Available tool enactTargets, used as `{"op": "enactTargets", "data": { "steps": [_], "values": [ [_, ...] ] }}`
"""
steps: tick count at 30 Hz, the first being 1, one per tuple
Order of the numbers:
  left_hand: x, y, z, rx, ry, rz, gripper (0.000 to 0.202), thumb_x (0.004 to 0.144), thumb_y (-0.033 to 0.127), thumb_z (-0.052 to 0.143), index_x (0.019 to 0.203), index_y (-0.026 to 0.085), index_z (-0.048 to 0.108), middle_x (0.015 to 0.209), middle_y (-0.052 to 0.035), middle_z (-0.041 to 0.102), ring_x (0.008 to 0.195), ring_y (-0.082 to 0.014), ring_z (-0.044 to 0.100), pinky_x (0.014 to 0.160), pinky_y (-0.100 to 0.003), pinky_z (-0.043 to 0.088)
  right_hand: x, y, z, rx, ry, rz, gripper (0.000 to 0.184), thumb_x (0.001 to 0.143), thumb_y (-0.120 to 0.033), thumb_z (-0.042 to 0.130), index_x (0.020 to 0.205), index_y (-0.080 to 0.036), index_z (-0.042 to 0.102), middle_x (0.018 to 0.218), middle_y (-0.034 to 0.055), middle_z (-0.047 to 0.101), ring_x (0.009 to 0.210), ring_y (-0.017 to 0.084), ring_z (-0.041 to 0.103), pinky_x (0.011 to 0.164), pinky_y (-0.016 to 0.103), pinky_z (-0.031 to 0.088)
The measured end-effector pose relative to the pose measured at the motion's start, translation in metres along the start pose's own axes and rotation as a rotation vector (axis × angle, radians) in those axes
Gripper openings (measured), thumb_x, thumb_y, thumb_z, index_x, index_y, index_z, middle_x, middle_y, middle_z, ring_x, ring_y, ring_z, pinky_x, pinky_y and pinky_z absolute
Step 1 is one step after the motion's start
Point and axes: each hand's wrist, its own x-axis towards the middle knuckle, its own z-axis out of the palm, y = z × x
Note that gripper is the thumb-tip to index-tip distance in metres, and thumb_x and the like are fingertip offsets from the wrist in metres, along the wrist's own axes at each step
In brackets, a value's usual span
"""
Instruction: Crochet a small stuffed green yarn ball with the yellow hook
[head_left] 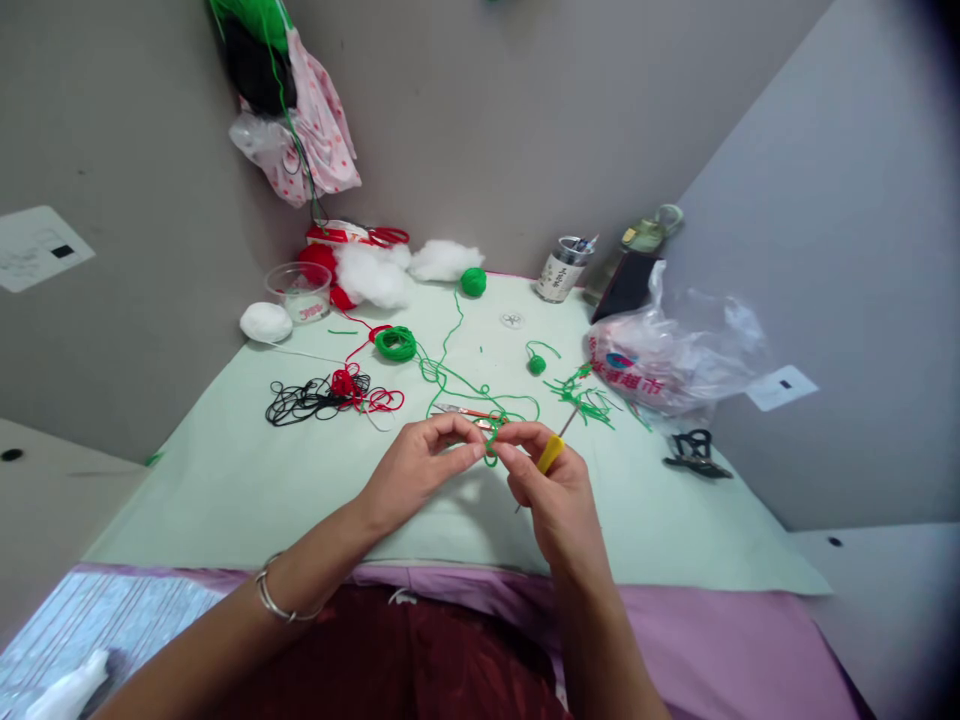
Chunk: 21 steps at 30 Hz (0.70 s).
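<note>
Above the table's near half, my left hand (429, 462) pinches a small looped piece of green yarn (491, 458) between thumb and fingers. My right hand (551, 480) grips the same yarn from the other side with its fingertips. A crochet hook with a yellow handle (551, 453) is tucked in my right hand, its metal shaft pointing up and away. Just beyond my fingers lie scissors (469, 411) with orange-toned parts, partly covered by green strands. From there, loose yarn runs back to a wound green coil (395, 344).
Black cord (307, 402) and red yarn (384, 400) lie tangled at left, near a white yarn ball (266, 322) and clear tub (300, 290). Green snippets (592, 402), a plastic bag (660, 355) and a black clip (697, 455) are at right. A pen holder (562, 272) stands behind.
</note>
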Motion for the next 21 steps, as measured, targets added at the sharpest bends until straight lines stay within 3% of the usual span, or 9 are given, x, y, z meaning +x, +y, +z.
{"op": "enactTargets", "data": {
  "steps": [6, 14, 21],
  "values": [
    [0.0015, -0.0018, 0.0025, -0.011, -0.015, 0.030, 0.011, 0.091, 0.028, 0.071, 0.086, 0.019, 0.067, 0.089, -0.0005, 0.064, 0.089, -0.0169, 0.059, 0.086, -0.030, 0.044, -0.0002, 0.0004, 0.0021, -0.019, -0.010, -0.050, 0.018, 0.080, -0.035, 0.083, 0.080, -0.020, 0.073, 0.067, -0.0038, 0.057, 0.052, 0.007, 0.034, 0.046, 0.023, 0.026],
    [-0.0008, 0.0002, 0.0028, -0.013, -0.014, -0.014, 0.009, 0.088, 0.028, 0.074, 0.089, 0.019, 0.076, 0.086, -0.0005, 0.070, 0.087, -0.0168, 0.061, 0.088, -0.030, 0.044, -0.0002, 0.0031, 0.0036, 0.033, 0.062, -0.061, 0.020, 0.082, -0.038, 0.082, 0.084, -0.020, 0.073, 0.065, -0.0042, 0.058, 0.053, 0.008, 0.041, 0.052, 0.023, 0.037],
    [0.0001, -0.0044, 0.0089, -0.137, -0.013, -0.068, 0.011, 0.082, 0.029, 0.081, 0.085, 0.019, 0.079, 0.086, -0.0002, 0.076, 0.088, -0.0170, 0.066, 0.088, -0.029, 0.047, -0.0028, 0.0029, 0.0098, -0.032, 0.112, -0.127, 0.015, 0.082, -0.034, 0.081, 0.083, -0.021, 0.073, 0.059, -0.0056, 0.057, 0.053, 0.009, 0.047, 0.052, 0.023, 0.038]
  ]
}}
